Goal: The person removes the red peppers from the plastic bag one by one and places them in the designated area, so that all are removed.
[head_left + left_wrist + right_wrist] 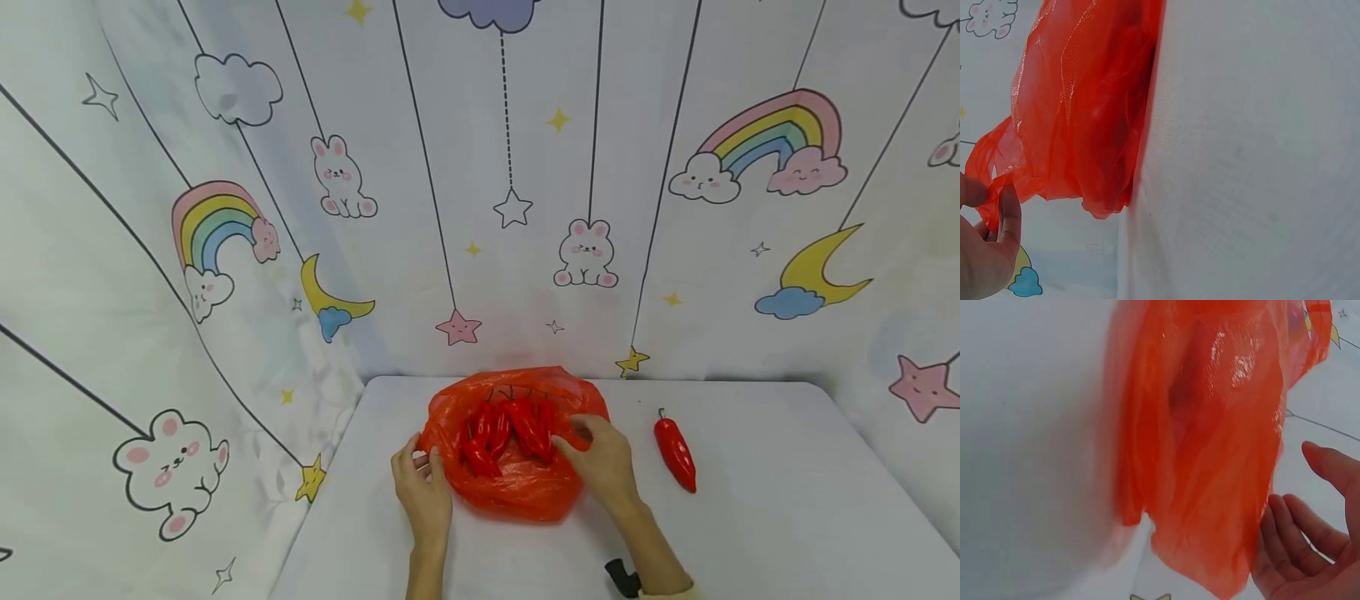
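A red plastic bag (517,500) lies on the white table with its mouth spread, and several red chili peppers (527,425) show inside. At the bag's left side, my left hand (423,492) pinches its edge between thumb and fingers; the left wrist view shows that hand (991,244) gripping a gathered bit of plastic. My right hand (603,462) is at the bag's right side. In the right wrist view its fingers (1291,540) touch the plastic, while the thumb stands apart from them. One more red chili pepper (676,452) lies on the table to the right.
The white table (765,500) reaches back to a cloth backdrop (517,283) printed with rainbows, rabbits and stars. A small black object (622,577) lies near the right forearm at the front; its kind is unclear.
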The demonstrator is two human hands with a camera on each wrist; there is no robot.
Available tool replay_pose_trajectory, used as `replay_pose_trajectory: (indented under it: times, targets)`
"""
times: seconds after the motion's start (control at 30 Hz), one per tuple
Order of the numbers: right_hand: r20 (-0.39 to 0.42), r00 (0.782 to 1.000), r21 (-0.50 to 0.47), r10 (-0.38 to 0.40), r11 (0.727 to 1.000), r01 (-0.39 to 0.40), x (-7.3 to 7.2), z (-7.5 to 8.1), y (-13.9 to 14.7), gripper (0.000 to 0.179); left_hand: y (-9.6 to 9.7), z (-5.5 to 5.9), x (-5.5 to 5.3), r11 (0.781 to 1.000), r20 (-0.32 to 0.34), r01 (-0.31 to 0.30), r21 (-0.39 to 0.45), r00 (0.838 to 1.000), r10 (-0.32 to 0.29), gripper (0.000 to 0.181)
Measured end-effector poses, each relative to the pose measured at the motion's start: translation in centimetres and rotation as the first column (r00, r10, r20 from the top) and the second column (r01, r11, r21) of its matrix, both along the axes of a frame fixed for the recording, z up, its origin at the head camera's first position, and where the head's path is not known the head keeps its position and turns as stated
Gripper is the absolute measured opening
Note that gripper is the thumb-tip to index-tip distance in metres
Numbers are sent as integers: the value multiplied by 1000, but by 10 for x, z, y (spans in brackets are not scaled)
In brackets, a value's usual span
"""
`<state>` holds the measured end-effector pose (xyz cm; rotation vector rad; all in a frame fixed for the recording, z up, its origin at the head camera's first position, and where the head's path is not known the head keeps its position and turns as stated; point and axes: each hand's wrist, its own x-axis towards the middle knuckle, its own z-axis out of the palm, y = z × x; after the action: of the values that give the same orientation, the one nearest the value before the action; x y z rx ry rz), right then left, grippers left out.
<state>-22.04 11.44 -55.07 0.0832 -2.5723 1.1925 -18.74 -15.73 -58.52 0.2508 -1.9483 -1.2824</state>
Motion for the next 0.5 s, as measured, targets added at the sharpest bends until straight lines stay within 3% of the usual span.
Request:
replay_pose_trajectory:
  times: [0.23, 0.5]
  targets:
    - [13, 999, 30, 48, 998, -48, -3, -7, -12, 51, -1, 1, 0, 1000, -20, 1, -4, 1000, -1, 39]
    - [72, 996, 83, 42, 995, -48, -6, -16, -23, 55, -1, -1, 0, 1000, 25, -2, 18, 1000, 1, 40]
